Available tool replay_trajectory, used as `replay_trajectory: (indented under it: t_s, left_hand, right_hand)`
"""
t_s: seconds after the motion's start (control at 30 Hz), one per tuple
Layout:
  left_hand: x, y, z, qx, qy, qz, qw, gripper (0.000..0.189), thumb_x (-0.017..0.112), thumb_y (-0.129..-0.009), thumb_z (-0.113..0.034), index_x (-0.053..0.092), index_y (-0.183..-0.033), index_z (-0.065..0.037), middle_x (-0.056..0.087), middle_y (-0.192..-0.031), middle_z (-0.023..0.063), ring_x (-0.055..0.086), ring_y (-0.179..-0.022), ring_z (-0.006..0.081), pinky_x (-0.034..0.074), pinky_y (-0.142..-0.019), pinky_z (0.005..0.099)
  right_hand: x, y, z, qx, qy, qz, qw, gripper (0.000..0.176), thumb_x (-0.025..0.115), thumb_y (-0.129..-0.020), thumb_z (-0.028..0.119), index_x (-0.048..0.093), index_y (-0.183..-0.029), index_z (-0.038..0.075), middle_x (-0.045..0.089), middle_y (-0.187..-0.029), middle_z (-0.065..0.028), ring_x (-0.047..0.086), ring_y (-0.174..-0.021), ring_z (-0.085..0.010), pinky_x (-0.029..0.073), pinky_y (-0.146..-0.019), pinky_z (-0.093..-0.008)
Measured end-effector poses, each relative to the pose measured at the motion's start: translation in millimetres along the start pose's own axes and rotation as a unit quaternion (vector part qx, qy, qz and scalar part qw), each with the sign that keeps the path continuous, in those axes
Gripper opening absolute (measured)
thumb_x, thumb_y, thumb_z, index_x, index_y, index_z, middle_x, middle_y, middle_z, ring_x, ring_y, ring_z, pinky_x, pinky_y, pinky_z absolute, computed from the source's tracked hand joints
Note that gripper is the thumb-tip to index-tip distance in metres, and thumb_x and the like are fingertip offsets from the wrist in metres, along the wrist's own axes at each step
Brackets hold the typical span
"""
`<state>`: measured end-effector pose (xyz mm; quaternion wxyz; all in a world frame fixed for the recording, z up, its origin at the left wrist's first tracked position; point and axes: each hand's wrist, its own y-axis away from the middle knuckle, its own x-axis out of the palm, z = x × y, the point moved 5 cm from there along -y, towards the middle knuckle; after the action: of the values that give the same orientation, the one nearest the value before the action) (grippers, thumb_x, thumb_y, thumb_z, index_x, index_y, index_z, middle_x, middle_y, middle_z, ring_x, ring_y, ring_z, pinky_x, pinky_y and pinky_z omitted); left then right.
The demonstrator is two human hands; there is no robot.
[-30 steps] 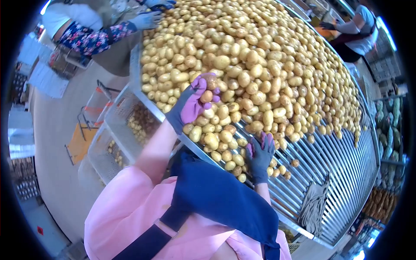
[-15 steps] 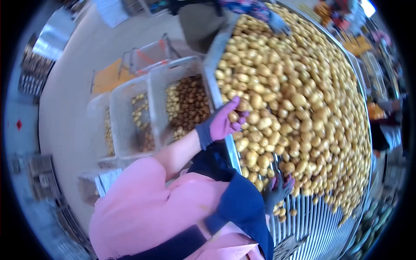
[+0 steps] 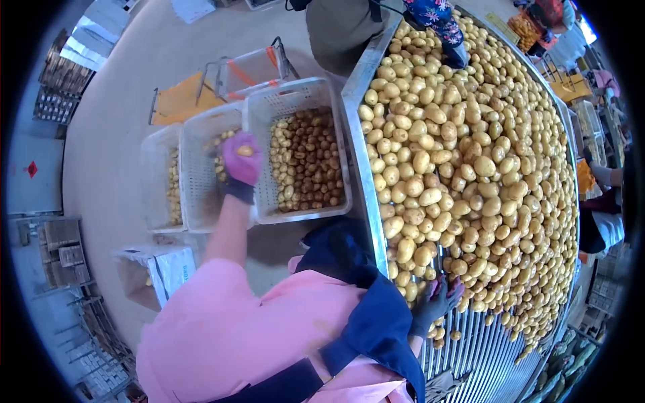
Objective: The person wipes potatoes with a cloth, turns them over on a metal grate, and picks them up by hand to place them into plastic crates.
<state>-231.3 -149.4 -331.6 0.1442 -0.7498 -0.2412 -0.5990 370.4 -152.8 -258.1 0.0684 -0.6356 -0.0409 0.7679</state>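
Observation:
My left hand (image 3: 240, 164), in a pink and grey glove, is closed around a potato (image 3: 245, 150). It hangs over the middle white crate (image 3: 196, 151), which has some potatoes at its bottom. My right hand (image 3: 435, 303), gloved in grey and pink, rests at the near edge of the potato heap (image 3: 470, 174), its fingers apart and touching the potatoes. The heap covers most of a metal sorting table (image 3: 368, 181), whose slatted part (image 3: 474, 342) shows at the front.
Right of the middle crate, another white crate (image 3: 302, 216) holds pale and dark brown potatoes. A third crate (image 3: 160, 181) stands on the left, with a cardboard box (image 3: 158, 272) below. Across the heap, a co-worker's gloved hand (image 3: 457, 56) reaches in beside a floral sleeve (image 3: 433, 17).
My left hand has moved left from the table's edge to above the middle crate, carrying the potato. My right hand stays by the heap. The view has shifted slightly.

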Motion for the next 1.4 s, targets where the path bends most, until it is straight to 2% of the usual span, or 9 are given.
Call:
replay_trajectory:
  t_s: [0.2,0.3,0.4,0.5,0.57,0.8,0.93,1.17,1.4]
  left_hand:
    - [-2.9,16.9,102.6,-0.155,-0.046,-0.255,0.953,0.015,0.056,-0.086,-0.002,0.055,-0.102,-0.002,0.054,-0.100,0.0127,0.054,-0.098,0.0243,0.049,-0.086,0.0359]
    - [78.4,1.7,74.8,0.232,-0.338,-0.203,0.889,0.025,0.057,-0.089,-0.010,0.050,-0.112,-0.003,0.051,-0.104,0.0089,0.049,-0.099,0.0179,0.045,-0.090,0.0341]
    - [205.3,-13.6,34.3,0.495,-0.514,0.039,0.700,0.040,0.057,-0.091,-0.024,0.043,-0.121,-0.001,0.048,-0.111,0.0070,0.045,-0.103,0.0145,0.040,-0.095,0.0332]
    - [212.5,-73.7,-23.5,0.548,-0.603,0.010,0.579,0.048,0.055,-0.092,-0.028,0.040,-0.127,0.001,0.045,-0.124,0.0111,0.043,-0.115,0.0216,0.033,-0.102,0.0357]
    - [187.1,-121.8,-37.8,0.459,-0.811,-0.174,0.317,0.056,0.051,-0.093,-0.033,0.034,-0.134,0.002,0.040,-0.134,0.0156,0.037,-0.126,0.0281,0.030,-0.104,0.0385]
    - [155.0,-25.4,156.6,0.099,-0.697,0.038,0.709,0.048,0.052,-0.093,-0.028,0.043,-0.127,0.004,0.052,-0.116,0.0155,0.049,-0.108,0.0242,0.036,-0.097,0.0356]
    - [158.0,68.9,297.9,0.143,-0.867,0.375,0.296,0.060,0.056,-0.085,-0.044,0.044,-0.134,-0.013,0.035,-0.139,0.0175,0.029,-0.129,0.0390,0.020,-0.105,0.0569]
    - [164.5,-5.3,377.6,0.087,-0.868,0.368,0.322,0.058,0.055,-0.080,-0.061,0.047,-0.131,-0.033,0.024,-0.148,0.0064,0.017,-0.132,0.0488,0.018,-0.095,0.0743]
    - [205.5,-88.1,421.0,0.178,-0.949,0.219,0.140,0.060,0.043,-0.087,-0.060,0.037,-0.139,-0.031,0.024,-0.149,0.0137,0.021,-0.130,0.0500,0.016,-0.094,0.0737]
  right_hand:
    - [3.2,1.8,-6.2,-0.019,-0.015,-0.013,1.000,0.026,0.059,-0.084,0.025,0.065,-0.106,0.012,0.039,-0.141,-0.0128,0.027,-0.134,-0.0385,0.020,-0.110,-0.0517]
    - [-1.0,0.6,-0.8,-0.019,-0.012,-0.004,1.000,0.025,0.060,-0.083,0.021,0.066,-0.105,0.012,0.038,-0.142,-0.0114,0.025,-0.135,-0.0374,0.019,-0.110,-0.0512]
    - [-1.5,1.4,-1.0,-0.015,-0.020,-0.011,1.000,0.024,0.060,-0.083,0.020,0.066,-0.105,0.013,0.039,-0.141,-0.0113,0.026,-0.135,-0.0372,0.018,-0.110,-0.0520]
    - [2.8,3.0,-4.2,-0.019,-0.002,-0.027,0.999,0.023,0.060,-0.083,0.021,0.065,-0.104,0.013,0.040,-0.140,-0.0123,0.027,-0.134,-0.0387,0.020,-0.109,-0.0528]
    - [6.4,3.7,-8.4,-0.036,-0.013,-0.028,0.999,0.028,0.061,-0.083,0.022,0.063,-0.110,0.013,0.042,-0.138,-0.0141,0.031,-0.131,-0.0415,0.024,-0.106,-0.0534]
    - [-4.9,11.6,-23.4,0.126,-0.339,-0.083,0.929,0.042,0.062,-0.084,0.012,0.055,-0.126,0.011,0.035,-0.139,-0.0199,0.038,-0.128,-0.0338,0.038,-0.102,-0.0409]
    - [-24.2,-13.5,6.0,0.015,-0.151,-0.054,0.987,0.043,0.065,-0.080,0.016,0.056,-0.122,0.013,0.044,-0.132,-0.0167,0.037,-0.126,-0.0388,0.030,-0.105,-0.0495]
    - [-8.3,-26.7,24.5,-0.028,-0.051,-0.021,0.998,0.044,0.066,-0.079,0.024,0.056,-0.121,0.015,0.038,-0.139,-0.0158,0.033,-0.129,-0.0403,0.026,-0.106,-0.0527]
    - [-7.0,-9.7,-1.0,0.039,-0.252,-0.035,0.966,0.049,0.068,-0.077,0.013,0.056,-0.124,0.016,0.046,-0.134,-0.0153,0.045,-0.122,-0.0370,0.039,-0.099,-0.0444]
